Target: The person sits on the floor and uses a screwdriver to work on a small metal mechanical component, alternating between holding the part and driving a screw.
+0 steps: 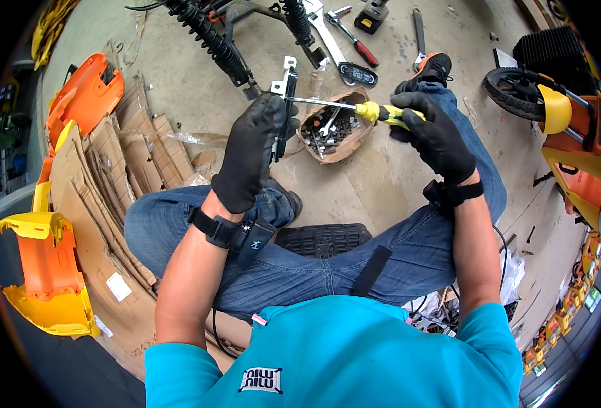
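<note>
My left hand [249,149], in a black glove, grips a dark narrow bracket [286,92] with light metal tabs, held upright. My right hand [436,139], also gloved, is closed on a yellow-and-black screwdriver [380,113]; its shaft runs level to the left and its tip meets the bracket. Behind the screwdriver, a paper bag [341,146] on the floor holds small hardware and a wrench.
A dark fork with springs [212,41] stands ahead, near wrenches [324,34], a display unit [358,73] and a battery [370,17]. Cardboard [96,211] and orange-yellow panels [45,272] lie left. A wheeled yellow vehicle [572,149] is right. My legs [402,251] surround the work.
</note>
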Demonstrator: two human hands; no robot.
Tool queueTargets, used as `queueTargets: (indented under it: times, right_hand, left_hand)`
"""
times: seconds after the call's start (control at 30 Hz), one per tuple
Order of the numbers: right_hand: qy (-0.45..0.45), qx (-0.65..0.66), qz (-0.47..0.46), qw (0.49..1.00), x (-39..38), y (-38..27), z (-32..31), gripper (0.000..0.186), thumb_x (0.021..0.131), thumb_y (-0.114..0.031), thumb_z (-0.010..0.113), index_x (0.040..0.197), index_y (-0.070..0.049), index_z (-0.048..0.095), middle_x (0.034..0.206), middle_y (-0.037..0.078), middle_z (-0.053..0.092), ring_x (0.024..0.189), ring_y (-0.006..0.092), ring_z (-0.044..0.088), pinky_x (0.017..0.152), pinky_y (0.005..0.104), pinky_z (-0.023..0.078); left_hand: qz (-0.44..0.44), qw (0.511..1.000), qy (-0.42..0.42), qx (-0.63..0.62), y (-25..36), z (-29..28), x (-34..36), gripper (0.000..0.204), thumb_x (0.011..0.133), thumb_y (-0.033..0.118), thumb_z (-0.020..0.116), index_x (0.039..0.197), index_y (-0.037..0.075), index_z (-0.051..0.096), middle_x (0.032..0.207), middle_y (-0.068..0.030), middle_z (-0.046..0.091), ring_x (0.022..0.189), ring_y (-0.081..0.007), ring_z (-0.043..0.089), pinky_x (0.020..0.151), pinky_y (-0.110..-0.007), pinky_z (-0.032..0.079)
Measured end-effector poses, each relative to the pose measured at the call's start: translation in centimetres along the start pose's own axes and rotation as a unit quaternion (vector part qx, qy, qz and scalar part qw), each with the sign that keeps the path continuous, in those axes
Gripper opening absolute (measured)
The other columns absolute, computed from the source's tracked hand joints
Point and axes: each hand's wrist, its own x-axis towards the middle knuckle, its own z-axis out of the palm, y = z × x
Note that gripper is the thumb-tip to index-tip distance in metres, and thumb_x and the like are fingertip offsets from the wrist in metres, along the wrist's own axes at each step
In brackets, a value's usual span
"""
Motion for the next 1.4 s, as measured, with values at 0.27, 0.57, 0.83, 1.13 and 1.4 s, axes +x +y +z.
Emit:
queueTargets:
  times: [0.27,0.57,0.83,1.13,1.4]
  right_hand:
    - [-0.098,-0.139,-0.021,0.985,-0.4,-0.5,-0.7,0.032,0.104,-0.032,0.046,0.111,-0.003,0.059,0.08,0.003,0.062,0.06,0.0062,0.055,0.054,0.0212,0.046]
    - [-0.048,0.068,-0.05,0.995,0.9,2.1,-2.0,0.027,0.097,-0.021,0.062,0.116,-0.003,0.056,0.107,0.006,0.059,0.081,0.0094,0.059,0.073,0.0231,0.051]
    - [-0.105,-0.079,0.064,0.989,-0.5,-0.8,-1.1,0.04,0.104,-0.039,0.044,0.117,-0.003,0.057,0.088,0.006,0.063,0.063,0.0077,0.054,0.06,0.0207,0.047]
    - [-0.007,0.018,-0.047,0.999,0.6,1.3,-1.3,0.03,0.097,-0.019,0.061,0.121,-0.003,0.055,0.101,0.004,0.061,0.08,0.0077,0.056,0.068,0.0216,0.048]
    - [-0.096,-0.106,0.009,0.99,-0.4,0.5,-1.8,0.046,0.105,-0.038,0.041,0.125,0.0,0.055,0.1,0.006,0.064,0.059,0.0084,0.055,0.05,0.0208,0.045]
  left_hand:
    - [-0.002,0.999,0.021,-0.026,0.1,-0.5,0.2,0.025,0.102,0.023,0.054,0.118,0.005,0.058,0.104,-0.0046,0.067,0.087,-0.0114,0.066,0.071,-0.021,0.053]
    - [-0.004,1.0,0.006,0.006,0.1,0.0,0.1,0.024,0.102,0.023,0.053,0.118,0.005,0.058,0.102,-0.0032,0.066,0.084,-0.0089,0.063,0.068,-0.018,0.05]
    - [0.008,1.0,0.021,-0.002,-0.1,-0.4,0.1,0.024,0.103,0.024,0.052,0.117,0.005,0.059,0.102,-0.0031,0.066,0.085,-0.0097,0.064,0.066,-0.019,0.05]
    - [0.002,0.999,0.018,0.034,-0.2,-0.1,0.2,0.029,0.103,0.029,0.053,0.118,0.005,0.058,0.103,-0.0029,0.066,0.083,-0.0094,0.063,0.069,-0.02,0.051]
    - [0.008,1.0,0.027,-0.006,-0.2,-0.6,0.1,0.029,0.1,0.025,0.057,0.121,0.005,0.059,0.106,-0.0063,0.064,0.093,-0.0156,0.064,0.086,-0.029,0.051]
